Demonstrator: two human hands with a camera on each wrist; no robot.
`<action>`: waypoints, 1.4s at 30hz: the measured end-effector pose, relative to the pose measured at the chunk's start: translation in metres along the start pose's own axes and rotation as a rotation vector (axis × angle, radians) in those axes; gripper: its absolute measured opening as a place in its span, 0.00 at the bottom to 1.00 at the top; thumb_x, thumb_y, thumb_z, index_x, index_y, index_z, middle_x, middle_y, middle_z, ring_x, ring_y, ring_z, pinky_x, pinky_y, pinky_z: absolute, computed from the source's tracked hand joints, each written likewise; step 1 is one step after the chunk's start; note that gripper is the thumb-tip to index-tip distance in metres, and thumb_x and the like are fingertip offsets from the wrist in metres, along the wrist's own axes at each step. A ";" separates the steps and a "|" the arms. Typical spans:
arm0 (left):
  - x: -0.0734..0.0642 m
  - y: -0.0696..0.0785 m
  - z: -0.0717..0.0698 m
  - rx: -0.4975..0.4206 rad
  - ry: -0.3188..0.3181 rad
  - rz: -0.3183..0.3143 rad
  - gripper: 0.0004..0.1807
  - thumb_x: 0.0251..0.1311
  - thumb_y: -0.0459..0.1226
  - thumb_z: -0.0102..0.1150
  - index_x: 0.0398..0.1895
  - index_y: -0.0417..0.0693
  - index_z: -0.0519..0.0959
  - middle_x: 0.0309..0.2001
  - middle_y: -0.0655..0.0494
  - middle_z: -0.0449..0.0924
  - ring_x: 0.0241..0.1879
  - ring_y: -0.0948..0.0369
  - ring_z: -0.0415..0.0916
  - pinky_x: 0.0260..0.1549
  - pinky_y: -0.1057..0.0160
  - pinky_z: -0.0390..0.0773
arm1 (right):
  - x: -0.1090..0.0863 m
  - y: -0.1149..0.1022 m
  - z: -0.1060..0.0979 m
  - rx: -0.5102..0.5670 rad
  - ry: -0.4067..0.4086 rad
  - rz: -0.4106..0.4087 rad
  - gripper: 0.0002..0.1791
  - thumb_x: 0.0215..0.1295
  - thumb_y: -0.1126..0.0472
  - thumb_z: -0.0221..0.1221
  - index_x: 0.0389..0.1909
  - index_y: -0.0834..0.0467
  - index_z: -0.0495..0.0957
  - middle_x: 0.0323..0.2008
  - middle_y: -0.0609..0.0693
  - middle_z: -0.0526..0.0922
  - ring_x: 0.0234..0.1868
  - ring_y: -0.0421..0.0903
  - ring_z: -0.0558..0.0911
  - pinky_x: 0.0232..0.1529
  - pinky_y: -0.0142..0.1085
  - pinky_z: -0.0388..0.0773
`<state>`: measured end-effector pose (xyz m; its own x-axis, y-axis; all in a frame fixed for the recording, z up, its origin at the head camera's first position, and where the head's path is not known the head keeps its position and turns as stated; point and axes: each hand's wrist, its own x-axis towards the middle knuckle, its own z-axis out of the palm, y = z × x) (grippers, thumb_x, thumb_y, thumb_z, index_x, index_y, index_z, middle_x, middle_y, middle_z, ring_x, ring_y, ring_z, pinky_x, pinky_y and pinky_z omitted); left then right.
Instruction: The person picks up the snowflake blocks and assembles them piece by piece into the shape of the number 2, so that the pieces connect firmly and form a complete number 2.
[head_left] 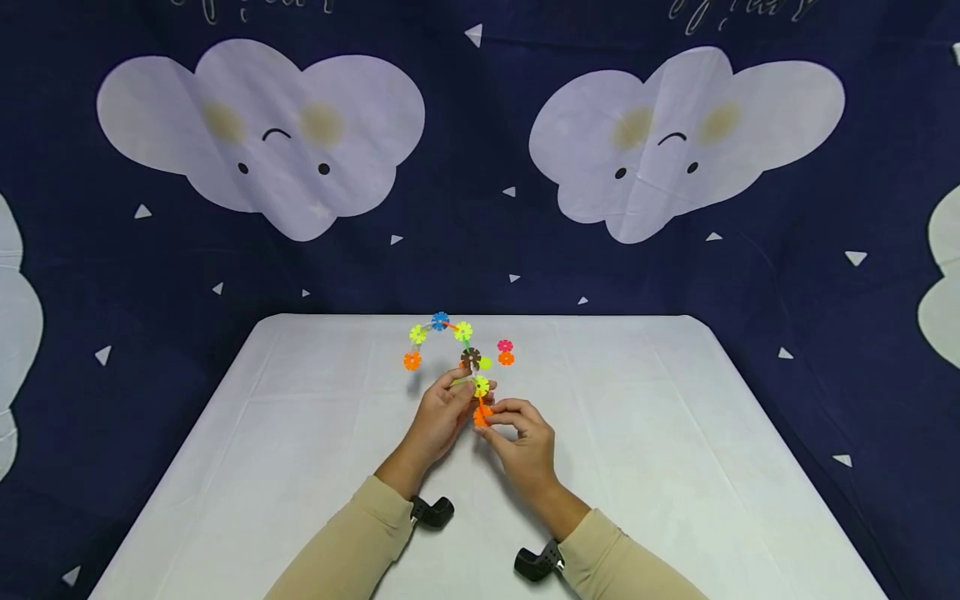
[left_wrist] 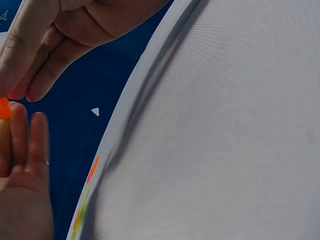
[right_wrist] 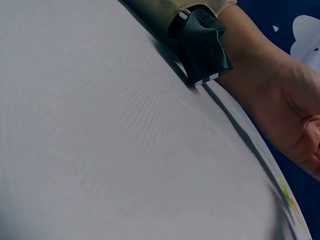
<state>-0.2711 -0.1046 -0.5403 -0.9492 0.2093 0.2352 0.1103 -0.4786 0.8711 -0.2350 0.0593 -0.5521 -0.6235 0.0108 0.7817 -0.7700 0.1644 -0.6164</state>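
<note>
A: Report on the left hand (head_left: 444, 410).

B: Seen with fingers bent, holding a chain (head_left: 463, 332) of flat notched discs just below its brown disc (head_left: 470, 358).

A: Report on the right hand (head_left: 529, 443).

B: Observed pinching the bright orange disc (head_left: 482, 417) at the chain's near end between thumb and fingers.

A: Give the chain's position.

B: Located toward the far side of the bench (head_left: 300, 483), arching from the hands to a blue disc (head_left: 440, 321), then down on the left to another orange disc (head_left: 412, 361). Cannot tell about contact with the bench.

A: List the remainder.

B: Noted just right of the chain: a pink disc (head_left: 505, 345) beside a further orange disc (head_left: 506, 359). Recorded behind the bench: a dark blue cloth (head_left: 480, 125) with pale clouds.
</note>
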 end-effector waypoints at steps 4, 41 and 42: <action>-0.003 0.002 0.000 0.147 -0.040 -0.007 0.33 0.74 0.26 0.60 0.76 0.25 0.58 0.59 0.23 0.76 0.55 0.52 0.83 0.56 0.60 0.82 | 0.001 0.003 -0.001 -0.067 0.016 -0.096 0.16 0.42 0.77 0.81 0.34 0.64 0.90 0.39 0.59 0.86 0.41 0.58 0.85 0.51 0.30 0.81; 0.006 0.003 -0.019 0.396 0.269 0.016 0.20 0.69 0.33 0.70 0.61 0.33 0.82 0.54 0.31 0.82 0.44 0.59 0.83 0.42 0.68 0.84 | 0.021 0.034 -0.025 -0.324 -0.110 0.022 0.15 0.58 0.71 0.75 0.45 0.68 0.85 0.45 0.58 0.84 0.45 0.57 0.84 0.47 0.47 0.84; 0.007 0.004 -0.020 0.390 0.283 0.012 0.20 0.69 0.32 0.70 0.61 0.32 0.82 0.55 0.29 0.82 0.44 0.60 0.82 0.41 0.69 0.83 | 0.024 0.037 -0.027 -0.350 -0.135 0.086 0.15 0.60 0.70 0.75 0.47 0.69 0.85 0.46 0.59 0.84 0.46 0.57 0.84 0.47 0.49 0.84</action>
<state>-0.2831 -0.1219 -0.5438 -0.9842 -0.0603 0.1667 0.1726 -0.1131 0.9785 -0.2751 0.0923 -0.5540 -0.7143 -0.0871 0.6944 -0.6358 0.4956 -0.5917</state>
